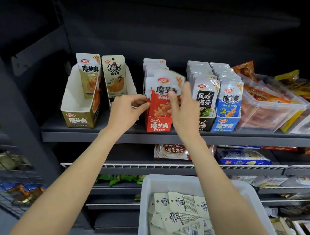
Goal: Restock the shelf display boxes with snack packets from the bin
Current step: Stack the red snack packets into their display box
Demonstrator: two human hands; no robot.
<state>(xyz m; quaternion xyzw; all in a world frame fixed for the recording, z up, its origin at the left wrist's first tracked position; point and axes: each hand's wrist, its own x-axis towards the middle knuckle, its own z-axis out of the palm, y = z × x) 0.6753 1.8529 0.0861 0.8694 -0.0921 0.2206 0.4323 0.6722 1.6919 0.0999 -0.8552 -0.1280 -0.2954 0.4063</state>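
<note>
Both my hands are up at the red display box (158, 124) on the dark shelf (245, 137), where a row of red-and-white packets (162, 96) stands upright. My left hand (126, 110) pinches the front packet's left edge; my right hand (185, 109) has its fingers curled over the packet's right side. Left of it, a gold display box (78, 116) holds just one packet (89, 74) at its back, and the white box (131, 83) beside it has one packet too. Right of my hands, a black box (206, 124) and a blue box (225, 124) are packed full. Further right sit clear tubs (264, 111) of orange snacks. Below, a white bin (190, 186) holds loose pale packets (182, 220) lying mostly back side up
</note>
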